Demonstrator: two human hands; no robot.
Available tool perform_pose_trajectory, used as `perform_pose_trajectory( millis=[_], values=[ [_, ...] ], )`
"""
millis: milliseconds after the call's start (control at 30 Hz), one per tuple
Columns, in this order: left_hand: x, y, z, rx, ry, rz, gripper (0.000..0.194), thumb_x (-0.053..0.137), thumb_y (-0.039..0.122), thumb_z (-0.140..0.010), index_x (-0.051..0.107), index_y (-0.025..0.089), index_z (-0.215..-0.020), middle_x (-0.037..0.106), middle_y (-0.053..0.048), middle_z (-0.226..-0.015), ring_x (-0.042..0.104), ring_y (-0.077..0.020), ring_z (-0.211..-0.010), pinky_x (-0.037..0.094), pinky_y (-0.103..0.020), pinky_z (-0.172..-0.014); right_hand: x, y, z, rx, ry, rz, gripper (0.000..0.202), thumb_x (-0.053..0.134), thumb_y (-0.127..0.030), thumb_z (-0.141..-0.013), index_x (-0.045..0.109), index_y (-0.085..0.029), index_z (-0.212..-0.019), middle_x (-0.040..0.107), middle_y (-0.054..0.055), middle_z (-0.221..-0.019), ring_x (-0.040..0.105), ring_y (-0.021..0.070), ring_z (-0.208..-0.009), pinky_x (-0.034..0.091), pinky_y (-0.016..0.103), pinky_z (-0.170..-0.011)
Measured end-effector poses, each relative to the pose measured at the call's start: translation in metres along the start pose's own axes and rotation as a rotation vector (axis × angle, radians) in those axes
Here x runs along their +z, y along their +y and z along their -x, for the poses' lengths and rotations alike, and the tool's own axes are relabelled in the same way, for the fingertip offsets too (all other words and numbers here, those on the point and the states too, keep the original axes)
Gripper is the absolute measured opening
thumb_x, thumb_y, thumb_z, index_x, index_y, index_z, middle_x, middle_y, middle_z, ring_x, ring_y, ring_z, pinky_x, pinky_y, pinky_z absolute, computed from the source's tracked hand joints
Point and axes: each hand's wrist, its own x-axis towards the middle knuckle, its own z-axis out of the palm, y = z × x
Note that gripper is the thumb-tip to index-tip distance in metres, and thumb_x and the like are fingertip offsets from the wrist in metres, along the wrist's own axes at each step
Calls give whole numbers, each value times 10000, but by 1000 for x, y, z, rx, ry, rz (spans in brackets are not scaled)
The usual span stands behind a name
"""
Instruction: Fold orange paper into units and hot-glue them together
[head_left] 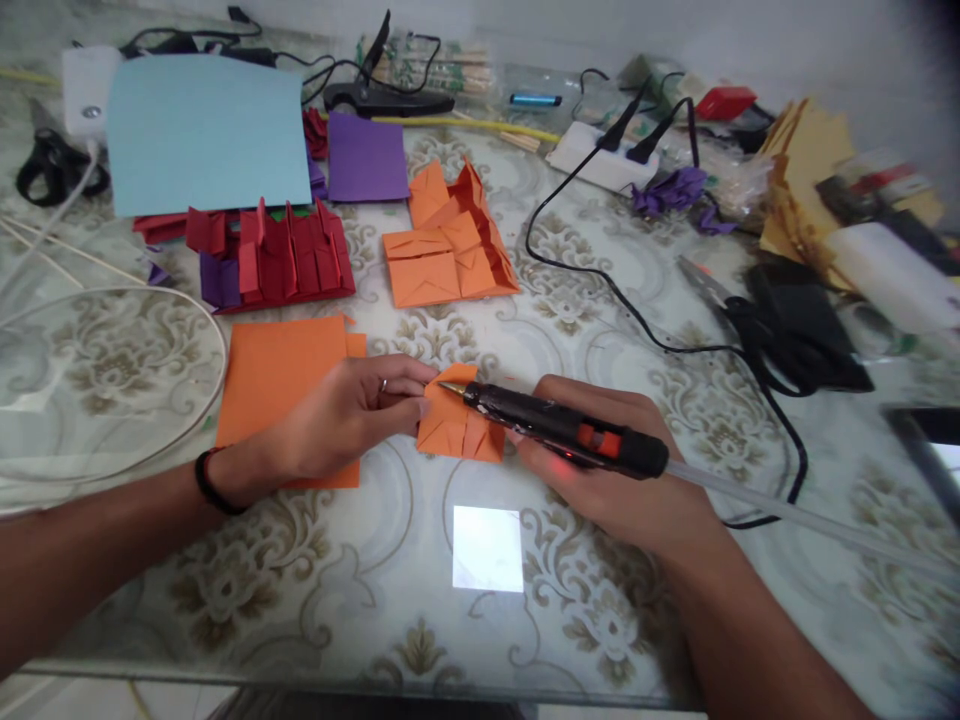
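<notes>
My right hand (607, 480) is closed around a black glue gun (555, 425) with a clear glue stick (750, 500) poking out of its back. The brass nozzle points left, over the top edge of a small folded orange paper piece (457, 425); I cannot tell whether it touches. My left hand (360, 410) pinches that piece by its left edge. Beneath the left wrist lies a stack of orange paper sheets (289, 370). Farther back is a cluster of joined orange folded pieces (450, 260), with red folded pieces (285, 255) to its left.
A light blue sheet (210, 135) and a purple sheet (367, 158) lie at the back. The glue gun's black cord (619, 295) curves across the right side to a white power strip (600, 160). Black-handled scissors (765, 340) rest at the right, others (56, 165) at far left.
</notes>
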Motion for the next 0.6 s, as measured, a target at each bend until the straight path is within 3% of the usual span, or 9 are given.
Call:
perform_pose_trajectory(
  millis=[600],
  values=[
    [-1,-2,-1,54,-28,26,299,706,216,-838,722,168,-1132,582,34,-668,508,-107,-597,395,-227,-549,-3,0,0,90,12,-8,233,675,-209,-807,506,-225,-648,421,-56,-576,417,116,-520,329,266,-509]
  ],
)
